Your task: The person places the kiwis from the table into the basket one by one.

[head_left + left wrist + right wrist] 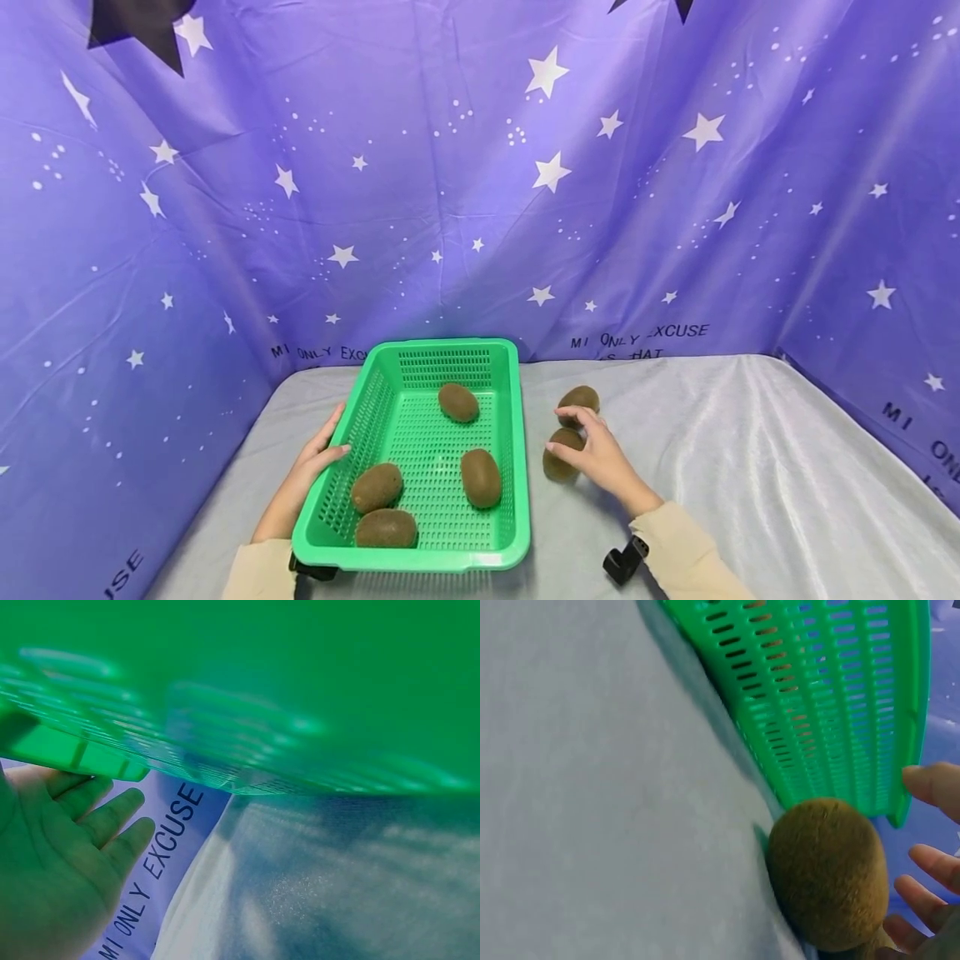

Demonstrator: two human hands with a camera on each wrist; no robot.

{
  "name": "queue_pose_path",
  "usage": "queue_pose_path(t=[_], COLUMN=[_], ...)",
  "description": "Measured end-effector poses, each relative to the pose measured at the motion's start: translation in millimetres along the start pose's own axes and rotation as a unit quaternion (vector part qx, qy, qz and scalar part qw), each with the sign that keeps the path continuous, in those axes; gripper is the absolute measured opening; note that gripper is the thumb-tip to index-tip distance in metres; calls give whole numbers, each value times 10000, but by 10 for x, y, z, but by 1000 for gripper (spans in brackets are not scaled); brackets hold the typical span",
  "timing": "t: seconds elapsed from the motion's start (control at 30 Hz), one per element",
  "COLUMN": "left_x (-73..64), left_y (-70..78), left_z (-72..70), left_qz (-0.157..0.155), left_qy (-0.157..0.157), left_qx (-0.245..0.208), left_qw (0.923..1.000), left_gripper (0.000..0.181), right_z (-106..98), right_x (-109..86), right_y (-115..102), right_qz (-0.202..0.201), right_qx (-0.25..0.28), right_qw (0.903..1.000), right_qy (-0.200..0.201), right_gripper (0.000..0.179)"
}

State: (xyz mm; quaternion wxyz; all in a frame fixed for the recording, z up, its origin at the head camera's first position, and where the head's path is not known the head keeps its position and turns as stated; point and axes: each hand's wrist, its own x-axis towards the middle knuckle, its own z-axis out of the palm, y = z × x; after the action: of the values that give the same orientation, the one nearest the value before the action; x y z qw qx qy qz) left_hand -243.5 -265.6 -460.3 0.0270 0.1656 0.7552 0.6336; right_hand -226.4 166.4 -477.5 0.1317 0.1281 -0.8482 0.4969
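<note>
A green plastic basket (522, 433) with slotted walls stands on the cloth, holding several kiwis, one of them a kiwi (458, 402) near its back. My left hand (303, 479) is at the basket's left side, its thumb over the rim. The left wrist view shows the fingers (112, 817) of that hand nearly straight beside the wall. Right of the basket lie two more kiwis, a nearer kiwi (829, 874) and a farther kiwi (585, 397). My right hand (603, 458) hovers over them, thumb and fingers spread apart; no grip on either shows.
Pale grey cloth (720, 467) covers the table and extends to the right of the kiwis. Purple starred curtains (450, 208) enclose the back and sides. Each wrist wears a small black camera, such as the right wrist camera (626, 560).
</note>
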Motion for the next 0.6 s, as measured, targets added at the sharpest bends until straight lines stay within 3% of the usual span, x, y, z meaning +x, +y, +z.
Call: queue_pose_path(t=[0.5, 0.6], left_x=[26, 21], left_y=[10, -2], left_z=[-14, -14], left_qz=[37, -8], left_qy=[31, 7], left_qx=[395, 269], left_qw=[9992, 9996], left_gripper=[71, 71], right_z=[11, 18], right_x=[-19, -17], right_y=[178, 209], right_qz=[212, 256], right_qx=[213, 196], right_qw=[9964, 9953], right_qy=[-790, -915], right_gripper=[71, 75])
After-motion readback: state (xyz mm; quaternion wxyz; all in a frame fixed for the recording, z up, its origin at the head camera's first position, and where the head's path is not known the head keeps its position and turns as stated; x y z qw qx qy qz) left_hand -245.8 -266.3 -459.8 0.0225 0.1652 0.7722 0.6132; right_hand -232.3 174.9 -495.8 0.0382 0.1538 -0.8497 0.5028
